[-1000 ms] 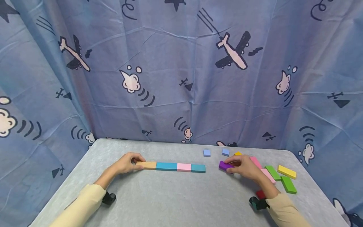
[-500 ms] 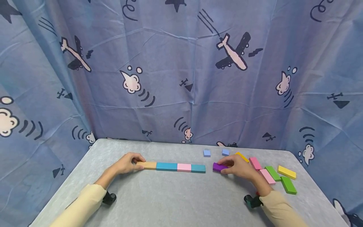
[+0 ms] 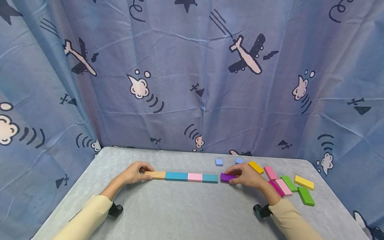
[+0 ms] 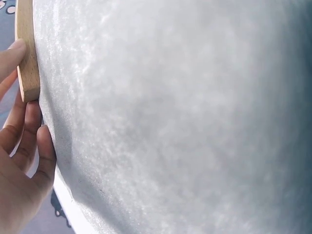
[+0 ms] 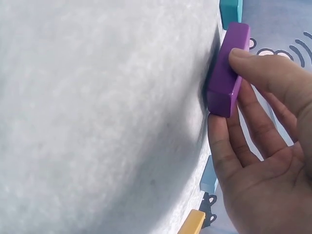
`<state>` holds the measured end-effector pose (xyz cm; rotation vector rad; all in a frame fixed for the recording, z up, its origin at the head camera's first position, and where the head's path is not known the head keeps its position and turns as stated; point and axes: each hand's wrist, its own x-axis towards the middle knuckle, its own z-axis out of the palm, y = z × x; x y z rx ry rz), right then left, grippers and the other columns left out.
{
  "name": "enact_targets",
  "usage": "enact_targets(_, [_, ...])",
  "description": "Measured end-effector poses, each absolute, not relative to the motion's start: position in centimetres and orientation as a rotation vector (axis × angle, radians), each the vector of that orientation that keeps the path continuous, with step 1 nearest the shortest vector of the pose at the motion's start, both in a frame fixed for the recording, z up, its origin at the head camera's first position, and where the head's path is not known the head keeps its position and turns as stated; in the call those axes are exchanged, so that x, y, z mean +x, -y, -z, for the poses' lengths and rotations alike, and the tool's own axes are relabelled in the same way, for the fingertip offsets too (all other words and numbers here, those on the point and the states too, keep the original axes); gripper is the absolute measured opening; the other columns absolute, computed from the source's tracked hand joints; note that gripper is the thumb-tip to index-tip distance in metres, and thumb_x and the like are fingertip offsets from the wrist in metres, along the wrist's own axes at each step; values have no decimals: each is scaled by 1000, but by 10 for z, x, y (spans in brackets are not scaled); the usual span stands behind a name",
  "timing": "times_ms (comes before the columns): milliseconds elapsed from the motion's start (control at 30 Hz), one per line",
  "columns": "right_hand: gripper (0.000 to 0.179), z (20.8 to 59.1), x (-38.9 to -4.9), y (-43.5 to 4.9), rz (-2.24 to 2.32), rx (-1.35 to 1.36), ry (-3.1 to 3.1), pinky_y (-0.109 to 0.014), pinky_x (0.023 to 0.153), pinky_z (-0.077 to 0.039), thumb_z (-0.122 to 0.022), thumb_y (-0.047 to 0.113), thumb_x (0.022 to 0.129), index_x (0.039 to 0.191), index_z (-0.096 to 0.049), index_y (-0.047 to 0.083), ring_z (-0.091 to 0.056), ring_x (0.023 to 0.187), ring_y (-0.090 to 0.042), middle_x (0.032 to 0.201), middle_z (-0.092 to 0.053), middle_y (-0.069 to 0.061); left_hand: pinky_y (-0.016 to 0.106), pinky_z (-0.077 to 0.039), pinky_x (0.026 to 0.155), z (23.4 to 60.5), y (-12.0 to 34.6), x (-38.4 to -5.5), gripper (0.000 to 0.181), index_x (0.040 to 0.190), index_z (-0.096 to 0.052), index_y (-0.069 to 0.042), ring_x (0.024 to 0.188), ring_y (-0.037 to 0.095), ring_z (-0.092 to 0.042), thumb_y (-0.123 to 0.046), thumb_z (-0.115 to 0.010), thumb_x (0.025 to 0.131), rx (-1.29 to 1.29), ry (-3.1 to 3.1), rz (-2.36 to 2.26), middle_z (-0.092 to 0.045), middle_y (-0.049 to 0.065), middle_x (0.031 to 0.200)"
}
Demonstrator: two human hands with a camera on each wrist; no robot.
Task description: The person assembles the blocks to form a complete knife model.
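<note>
A row of flat blocks runs across the table: a tan wooden block, a long teal block, a pale pink block and a shorter teal block. At the row's left end my left hand grips the tan block between thumb and fingers. My right hand pinches a purple block, thumb on its near side. A narrow gap parts the purple block from the teal end of the row. In the right wrist view the purple block lies lengthwise toward the teal block.
Two small light blue blocks, one of them the left one, lie behind the row. Right of my right hand are an orange block, pink blocks, a magenta block, green blocks and a yellow block. A patterned curtain hangs behind.
My right hand has moved left with the purple block, closing most of the distance to the row and uncovering the orange and magenta blocks. My left hand has stayed at the tan block.
</note>
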<state>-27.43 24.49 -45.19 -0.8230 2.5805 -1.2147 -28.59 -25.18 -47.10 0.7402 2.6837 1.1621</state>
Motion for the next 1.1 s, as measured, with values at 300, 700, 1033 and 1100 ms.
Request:
enact_targets(300, [29,451,-277,-239,1208,-802,-2547,-48,89,-53,-81,1,86,114,-75,1,-64,97,-30,111,-71,-12,34,-51,79,471,252,-286,18,104,-76,-8,88,19,-61,-8,-82,87,736,-2675,-1163,-71,1,100])
enact_targets(700, [30,455,-280,-234,1205,-792,-2528,-48,91,-52,-82,0,85,113,-75,0,-65,100,-29,110,-72,-10,34,-50,78,470,252,-285,18,104,-76,-8,87,19,-61,-9,-82,87,725,-2672,-1162,-71,1,100])
enact_targets(1033, [29,456,-281,-231,1191,-839,-2537,-42,88,-54,-82,-1,84,111,-75,-2,-66,96,-27,107,-72,-10,35,-51,80,470,252,-285,18,104,-76,-7,88,19,-62,-8,-82,87,762,-2680,-1171,-71,1,99])
enact_targets(1100, [30,456,-281,-233,1190,-843,-2542,-43,88,-54,-82,0,84,112,-74,-2,-66,96,-27,107,-72,-11,36,-52,81,470,251,-285,18,104,-76,-7,89,19,-62,-8,-82,87,773,-2683,-1170,-71,1,99])
